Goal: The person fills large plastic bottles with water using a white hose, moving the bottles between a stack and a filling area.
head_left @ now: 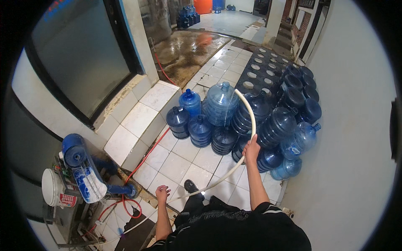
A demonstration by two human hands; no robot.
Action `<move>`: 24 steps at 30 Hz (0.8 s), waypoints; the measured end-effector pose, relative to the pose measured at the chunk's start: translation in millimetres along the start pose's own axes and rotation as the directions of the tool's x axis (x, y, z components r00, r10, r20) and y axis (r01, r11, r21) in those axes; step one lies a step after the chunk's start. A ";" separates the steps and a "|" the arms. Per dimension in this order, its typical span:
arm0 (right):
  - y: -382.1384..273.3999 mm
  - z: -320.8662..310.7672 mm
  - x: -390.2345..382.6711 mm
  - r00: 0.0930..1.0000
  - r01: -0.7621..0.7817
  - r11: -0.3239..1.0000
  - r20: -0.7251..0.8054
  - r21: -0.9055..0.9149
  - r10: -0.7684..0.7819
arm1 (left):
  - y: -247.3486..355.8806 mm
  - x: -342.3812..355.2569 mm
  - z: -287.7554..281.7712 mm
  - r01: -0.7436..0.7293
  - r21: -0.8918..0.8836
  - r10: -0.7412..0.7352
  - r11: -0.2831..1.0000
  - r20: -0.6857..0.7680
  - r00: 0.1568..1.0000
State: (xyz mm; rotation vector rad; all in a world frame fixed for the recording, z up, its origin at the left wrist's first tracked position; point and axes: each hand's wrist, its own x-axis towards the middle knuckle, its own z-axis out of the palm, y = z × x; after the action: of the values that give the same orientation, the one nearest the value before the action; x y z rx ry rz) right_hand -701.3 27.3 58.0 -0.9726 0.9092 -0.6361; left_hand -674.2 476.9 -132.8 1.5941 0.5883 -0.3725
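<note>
White floor tiles [180,165] are being partly covered by dark blue bottles [200,130] beside a grey wall [351,125]. From the head view, a pale hose [252,117] is being gripped by the right hand [251,149], its tip being held near the top of a big light-blue bottle [222,105]. The left hand [163,193] is being held near the hose, fingers loosely bent.

Hose [252,118], one. Cream-coloured, flexible, slender. Upper part raised and arched; its end lies close beside the neck of the jug, contact unclear. Remaining length sweeps down in a long curve toward lower left.

Jug [220,109], one. Large, rounded, see-through, pale blue, with narrow neck. Stands upright, neck up, left of the hose's raised part.
</note>
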 end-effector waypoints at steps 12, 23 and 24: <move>-1.5 97.5 33.5 0.986 0.044 0.989 -0.155 -0.142 -0.066 | 74.5 147.6 9.7 -0.091 0.083 0.095 0.992 -0.036 0.995; 8.6 78.1 55.1 0.966 -0.037 0.980 -0.260 -0.197 -0.016 | 230.3 212.8 261.0 -0.633 0.130 0.514 0.763 0.472 0.717; 9.3 75.0 60.0 0.966 -0.021 0.977 -0.256 -0.214 -0.035 | 247.4 204.9 292.4 -0.670 0.134 0.546 0.730 0.476 0.690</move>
State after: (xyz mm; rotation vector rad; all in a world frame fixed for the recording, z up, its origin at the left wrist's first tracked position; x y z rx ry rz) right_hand -606.2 14.7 48.1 -1.1024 1.2257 -0.6913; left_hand -335.4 210.4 -79.0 1.8281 -0.3692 -0.2695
